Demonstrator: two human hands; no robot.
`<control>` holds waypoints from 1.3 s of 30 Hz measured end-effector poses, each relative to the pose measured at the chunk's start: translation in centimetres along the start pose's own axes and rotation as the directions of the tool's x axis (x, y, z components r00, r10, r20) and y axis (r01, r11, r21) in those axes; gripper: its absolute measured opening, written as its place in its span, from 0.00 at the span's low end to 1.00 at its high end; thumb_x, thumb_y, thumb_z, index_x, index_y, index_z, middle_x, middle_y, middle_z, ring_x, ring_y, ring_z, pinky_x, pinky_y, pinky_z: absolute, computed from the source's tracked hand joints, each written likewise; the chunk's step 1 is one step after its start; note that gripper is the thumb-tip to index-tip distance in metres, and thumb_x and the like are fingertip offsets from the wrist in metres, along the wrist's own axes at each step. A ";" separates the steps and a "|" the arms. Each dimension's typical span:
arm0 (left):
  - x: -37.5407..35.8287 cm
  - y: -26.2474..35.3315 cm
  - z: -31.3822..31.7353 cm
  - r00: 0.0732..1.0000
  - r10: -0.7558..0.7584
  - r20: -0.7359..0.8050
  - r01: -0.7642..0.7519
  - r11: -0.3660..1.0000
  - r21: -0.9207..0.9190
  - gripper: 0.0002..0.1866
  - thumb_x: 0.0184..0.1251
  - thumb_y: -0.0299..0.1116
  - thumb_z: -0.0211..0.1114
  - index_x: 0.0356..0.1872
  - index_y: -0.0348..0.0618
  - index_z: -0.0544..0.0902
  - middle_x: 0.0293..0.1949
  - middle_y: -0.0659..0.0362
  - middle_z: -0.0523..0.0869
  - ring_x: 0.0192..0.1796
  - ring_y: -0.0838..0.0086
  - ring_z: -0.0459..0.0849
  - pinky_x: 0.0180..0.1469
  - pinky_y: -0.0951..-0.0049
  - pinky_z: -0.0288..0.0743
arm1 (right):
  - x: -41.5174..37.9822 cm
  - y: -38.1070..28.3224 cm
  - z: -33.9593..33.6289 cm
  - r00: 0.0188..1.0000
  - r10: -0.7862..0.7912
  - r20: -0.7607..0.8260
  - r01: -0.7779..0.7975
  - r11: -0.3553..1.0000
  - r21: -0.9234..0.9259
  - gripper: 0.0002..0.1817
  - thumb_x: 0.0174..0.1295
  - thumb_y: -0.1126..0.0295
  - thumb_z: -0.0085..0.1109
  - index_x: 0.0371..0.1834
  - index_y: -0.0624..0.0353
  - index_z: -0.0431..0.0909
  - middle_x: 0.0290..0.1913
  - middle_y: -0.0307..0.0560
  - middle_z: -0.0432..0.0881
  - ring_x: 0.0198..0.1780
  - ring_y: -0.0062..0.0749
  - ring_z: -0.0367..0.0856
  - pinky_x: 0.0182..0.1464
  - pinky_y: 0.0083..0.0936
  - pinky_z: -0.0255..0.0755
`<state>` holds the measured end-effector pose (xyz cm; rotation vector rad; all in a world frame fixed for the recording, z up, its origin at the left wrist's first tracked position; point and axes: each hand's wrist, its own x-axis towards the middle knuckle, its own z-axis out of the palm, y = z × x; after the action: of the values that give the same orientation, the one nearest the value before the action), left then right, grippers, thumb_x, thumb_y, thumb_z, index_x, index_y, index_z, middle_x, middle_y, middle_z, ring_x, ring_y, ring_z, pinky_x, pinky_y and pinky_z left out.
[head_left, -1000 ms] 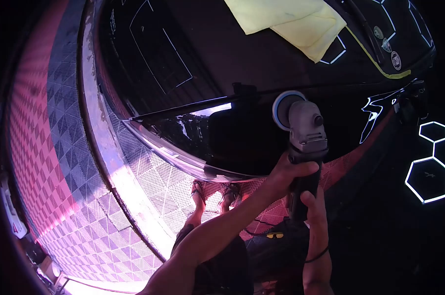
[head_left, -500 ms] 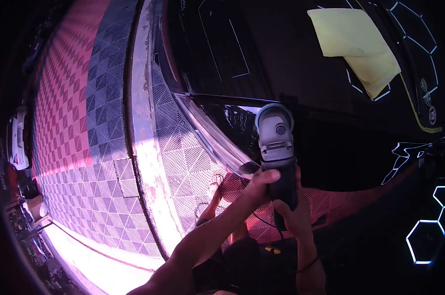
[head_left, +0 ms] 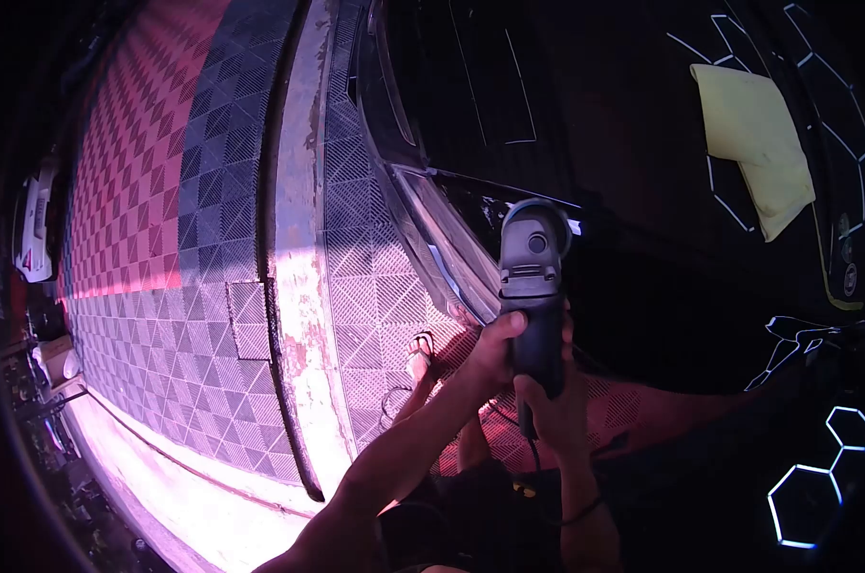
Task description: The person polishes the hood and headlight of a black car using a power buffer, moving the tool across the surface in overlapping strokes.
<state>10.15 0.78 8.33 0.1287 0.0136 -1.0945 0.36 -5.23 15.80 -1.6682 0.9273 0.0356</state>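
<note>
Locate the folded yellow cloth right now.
Head view, upper right: the folded yellow cloth lies on the glossy black car body, right of the grey handheld polisher.

Floor (head_left: 165, 248): interlocking grid tiles, red band at far left, grey tiles nearer the car, strongly lit along the near left edge. A worn, pale curved strip (head_left: 299, 286) runs across the floor from far to near, paint flaking. A sandalled foot (head_left: 419, 350) stands on the grey tiles right of the strip. Black car panel (head_left: 623, 191) carries a yellow cloth (head_left: 752, 143), lying flat at far right.
</note>
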 end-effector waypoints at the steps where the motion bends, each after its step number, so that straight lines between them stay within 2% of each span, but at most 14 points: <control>1: 0.0 0.4 -0.3 1.000 -0.002 0.008 0.002 1.000 -0.008 0.38 0.53 0.55 0.70 0.58 0.38 0.70 0.42 0.51 0.82 0.41 0.64 0.85 0.45 0.64 0.82 | 0.2 0.6 0.5 1.000 -0.012 -0.004 0.012 0.999 -0.046 0.27 0.50 0.62 0.64 0.49 0.70 0.73 0.33 0.49 0.81 0.33 0.33 0.83 0.37 0.29 0.76; 3: 0.0 1.3 -0.8 1.000 0.018 0.025 -0.018 1.000 0.004 0.38 0.53 0.55 0.69 0.58 0.38 0.70 0.41 0.51 0.82 0.39 0.64 0.85 0.45 0.65 0.82 | 0.4 0.6 1.2 1.000 -0.022 -0.013 0.021 0.994 -0.109 0.27 0.51 0.62 0.64 0.50 0.70 0.73 0.32 0.49 0.81 0.32 0.33 0.83 0.37 0.29 0.76; 9: -1.1 3.8 -2.7 0.999 0.035 0.041 -0.033 0.998 -0.048 0.38 0.52 0.55 0.69 0.57 0.37 0.70 0.40 0.50 0.82 0.38 0.62 0.85 0.43 0.65 0.81 | 1.1 -0.7 4.7 0.998 0.047 0.051 -0.047 0.999 0.010 0.30 0.51 0.62 0.65 0.52 0.72 0.71 0.33 0.50 0.82 0.33 0.33 0.83 0.37 0.28 0.76; 11: -1.2 4.9 -3.5 0.997 0.046 0.054 -0.043 0.997 -0.058 0.38 0.53 0.55 0.69 0.57 0.37 0.70 0.40 0.50 0.82 0.38 0.62 0.85 0.43 0.65 0.81 | 1.7 -0.6 5.8 0.992 0.109 0.067 -0.102 0.989 -0.108 0.42 0.49 0.57 0.70 0.61 0.74 0.63 0.47 0.64 0.80 0.49 0.49 0.83 0.53 0.36 0.75; 12: -1.4 5.4 -3.9 0.997 0.043 0.061 -0.038 0.996 -0.079 0.38 0.53 0.55 0.69 0.57 0.37 0.70 0.40 0.50 0.82 0.38 0.62 0.85 0.43 0.65 0.81 | 1.7 -0.7 6.5 0.991 0.113 0.068 -0.105 0.988 -0.114 0.42 0.49 0.57 0.70 0.61 0.74 0.63 0.47 0.64 0.80 0.49 0.49 0.83 0.53 0.36 0.75; 15: -1.8 6.9 -5.3 0.996 0.048 0.069 -0.039 0.993 -0.115 0.38 0.53 0.56 0.69 0.57 0.37 0.71 0.39 0.50 0.82 0.38 0.61 0.85 0.42 0.65 0.81 | 2.5 -0.9 8.7 0.997 0.065 0.041 -0.060 0.993 -0.105 0.41 0.49 0.57 0.71 0.61 0.73 0.63 0.46 0.64 0.80 0.50 0.50 0.82 0.54 0.36 0.75; 17: -2.1 8.0 -6.6 0.996 0.046 0.072 -0.037 0.992 -0.124 0.38 0.53 0.56 0.69 0.56 0.37 0.71 0.40 0.50 0.82 0.38 0.61 0.85 0.42 0.64 0.81 | 3.1 -0.1 10.0 0.997 -0.078 0.023 0.081 0.981 -0.179 0.36 0.52 0.58 0.66 0.60 0.72 0.66 0.43 0.57 0.81 0.44 0.40 0.83 0.47 0.31 0.75; 22: -1.9 9.0 -8.6 0.985 0.108 0.131 -0.090 0.986 -0.141 0.40 0.52 0.59 0.69 0.56 0.37 0.70 0.39 0.49 0.82 0.38 0.59 0.85 0.43 0.63 0.82 | 4.1 -0.4 11.6 0.992 -0.129 0.012 0.127 0.953 -0.274 0.40 0.52 0.55 0.68 0.62 0.71 0.64 0.47 0.62 0.80 0.50 0.48 0.82 0.52 0.34 0.74; 24: -1.6 8.8 -9.0 0.975 0.139 0.172 -0.111 0.981 -0.161 0.40 0.51 0.59 0.70 0.56 0.37 0.69 0.39 0.49 0.81 0.38 0.60 0.85 0.43 0.62 0.82 | 4.4 0.1 11.7 0.989 -0.138 0.046 0.145 0.952 -0.271 0.43 0.50 0.54 0.70 0.63 0.71 0.62 0.50 0.66 0.78 0.53 0.51 0.81 0.55 0.37 0.73; 27: -1.8 7.8 -8.7 0.978 0.125 0.170 -0.091 0.977 -0.195 0.41 0.49 0.57 0.73 0.56 0.37 0.68 0.38 0.50 0.81 0.37 0.60 0.84 0.43 0.62 0.81 | 3.7 -0.8 10.7 0.996 -0.072 0.061 0.085 0.962 -0.258 0.42 0.49 0.55 0.70 0.61 0.70 0.63 0.49 0.65 0.78 0.52 0.51 0.81 0.54 0.38 0.73; 32: -2.3 4.8 -7.9 0.975 0.138 0.171 -0.104 0.976 -0.193 0.41 0.47 0.55 0.74 0.56 0.36 0.68 0.37 0.50 0.81 0.36 0.61 0.84 0.43 0.63 0.79 | 2.3 1.4 8.4 0.987 -0.142 0.069 0.156 0.942 -0.299 0.39 0.48 0.57 0.71 0.58 0.70 0.66 0.41 0.61 0.80 0.45 0.53 0.84 0.49 0.39 0.76; 34: -2.5 3.7 -7.6 0.974 0.138 0.179 -0.104 0.977 -0.184 0.41 0.46 0.52 0.74 0.56 0.36 0.68 0.37 0.50 0.81 0.37 0.60 0.84 0.43 0.63 0.79 | 1.5 0.4 7.3 0.996 -0.010 0.089 0.032 0.966 -0.258 0.42 0.48 0.54 0.73 0.59 0.73 0.65 0.44 0.67 0.82 0.46 0.58 0.84 0.49 0.39 0.78; 38: -3.1 1.1 -6.1 0.978 0.092 0.185 -0.055 0.979 -0.198 0.41 0.46 0.50 0.74 0.57 0.36 0.68 0.38 0.49 0.81 0.37 0.59 0.84 0.43 0.63 0.79 | -0.5 2.9 5.1 0.998 -0.044 0.045 0.057 0.938 -0.341 0.41 0.48 0.55 0.73 0.59 0.69 0.66 0.41 0.65 0.83 0.43 0.57 0.85 0.45 0.39 0.80; 39: -3.4 0.5 -5.7 0.980 0.078 0.181 -0.038 0.976 -0.215 0.40 0.46 0.50 0.74 0.57 0.36 0.68 0.39 0.48 0.81 0.38 0.59 0.84 0.43 0.64 0.80 | -1.1 2.5 4.6 0.999 0.025 0.043 -0.009 0.945 -0.326 0.40 0.48 0.56 0.73 0.59 0.68 0.66 0.43 0.66 0.83 0.44 0.58 0.85 0.46 0.40 0.79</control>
<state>9.31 4.63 2.93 -0.1654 -0.0439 -1.0364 0.13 -0.79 12.76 -1.9555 0.9373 0.2512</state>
